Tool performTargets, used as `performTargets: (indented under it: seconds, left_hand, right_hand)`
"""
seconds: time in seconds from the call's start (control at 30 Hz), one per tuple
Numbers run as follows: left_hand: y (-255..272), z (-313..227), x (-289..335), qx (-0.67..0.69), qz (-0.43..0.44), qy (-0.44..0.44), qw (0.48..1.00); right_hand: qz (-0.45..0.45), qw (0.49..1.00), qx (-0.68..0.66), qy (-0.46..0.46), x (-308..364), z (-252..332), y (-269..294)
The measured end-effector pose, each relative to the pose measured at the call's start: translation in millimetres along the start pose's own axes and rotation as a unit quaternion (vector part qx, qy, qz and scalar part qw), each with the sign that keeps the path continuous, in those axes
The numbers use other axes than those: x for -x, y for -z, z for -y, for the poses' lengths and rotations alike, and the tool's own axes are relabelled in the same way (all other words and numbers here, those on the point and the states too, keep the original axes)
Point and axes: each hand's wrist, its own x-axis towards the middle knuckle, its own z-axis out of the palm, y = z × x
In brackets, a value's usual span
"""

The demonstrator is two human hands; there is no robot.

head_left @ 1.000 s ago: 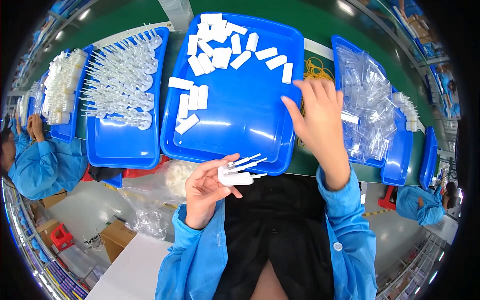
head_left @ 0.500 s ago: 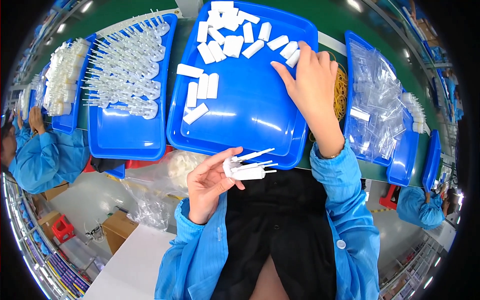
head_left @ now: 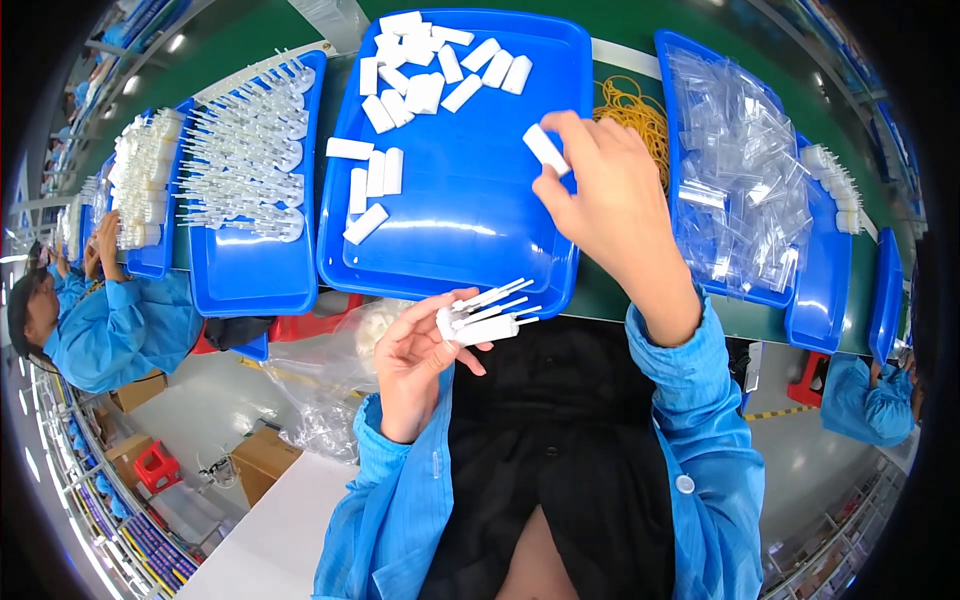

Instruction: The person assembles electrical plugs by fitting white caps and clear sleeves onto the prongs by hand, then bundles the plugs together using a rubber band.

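My left hand (head_left: 408, 370) grips a white plastic base with several thin prongs (head_left: 492, 296), which point to the right near the front edge of the middle tray. One white block (head_left: 487, 331) lies along the near side of that piece, seemingly around a prong whose tip sticks out past it. Over the right part of the blue middle tray (head_left: 440, 255), my right hand (head_left: 625, 200) pinches another white block (head_left: 545, 150) between thumb and fingers. Loose white blocks (head_left: 424, 93) are scattered at the tray's far end, with several more (head_left: 376, 174) along its left side.
A blue tray of pronged white pieces (head_left: 250, 160) stands left of the middle tray. On the right are yellow rubber bands (head_left: 630, 105) and a tray of clear plastic sleeves (head_left: 735, 170). Co-workers in blue sleeves (head_left: 125, 325) sit at both sides.
My right hand has drawn a white block away from the others at the tray's upper right, towards me. My left hand still holds the pronged piece, now slightly tilted. The view has shifted.
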Motion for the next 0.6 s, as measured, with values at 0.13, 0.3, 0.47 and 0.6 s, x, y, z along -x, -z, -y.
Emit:
performTargets:
  seconds: [0.13, 0.3, 0.47, 0.6]
  left_hand:
    - [-6.7, 3.8, -1.5, -0.009, -0.009, -0.004, 1.000]
    - [-11.2, 4.5, 0.7, -0.019, -0.037, -0.013, 0.999]
    - [-9.0, 5.2, 0.2, -0.026, -0.072, -0.031, 0.997]
    - [-8.8, 3.2, -1.0, -0.011, -0.068, -0.046, 0.997]
  right_hand:
    - [0.060, 0.997, 0.032, 0.031, 25.7, -3.2, -9.7]
    - [0.074, 0.996, -0.051, -0.003, 36.8, 5.9, 11.3]
    - [0.154, 0.559, -0.805, -0.124, 44.3, 34.6, 78.0]
    - [0.329, 0.440, -0.834, 0.047, 46.0, 44.5, 89.8]
